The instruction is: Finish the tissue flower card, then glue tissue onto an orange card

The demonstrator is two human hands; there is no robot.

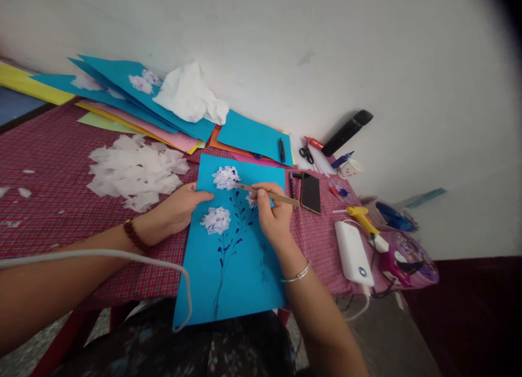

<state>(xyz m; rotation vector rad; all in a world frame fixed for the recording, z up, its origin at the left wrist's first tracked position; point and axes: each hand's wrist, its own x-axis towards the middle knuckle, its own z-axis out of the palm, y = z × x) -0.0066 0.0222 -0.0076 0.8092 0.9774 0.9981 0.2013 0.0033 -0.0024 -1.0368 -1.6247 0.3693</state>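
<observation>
A blue sheet of paper (244,273) lies over the table's front edge, bearing a painted stem with dark blue leaves and ruffled white paper flowers. Along its left edge, my left hand (181,208) grips the sheet, thumb on top and fingers partly hidden. My right hand (274,214) is closed around a slim wooden paintbrush (287,199). The brush's dark tip meets the lower right of the upper paper flower (226,177), which has blue specks. Another flower (216,220) sits lower left; a third is partly hidden behind my right hand.
Torn white paper (136,170) is heaped on the checked tablecloth at left. Behind stand blue sheets (118,75) and crumpled tissue (191,94). To the right are a phone (310,193), scissors (306,154), a glue gun (362,219) and a white power bank (353,252). A white cable (122,253) crosses my left forearm.
</observation>
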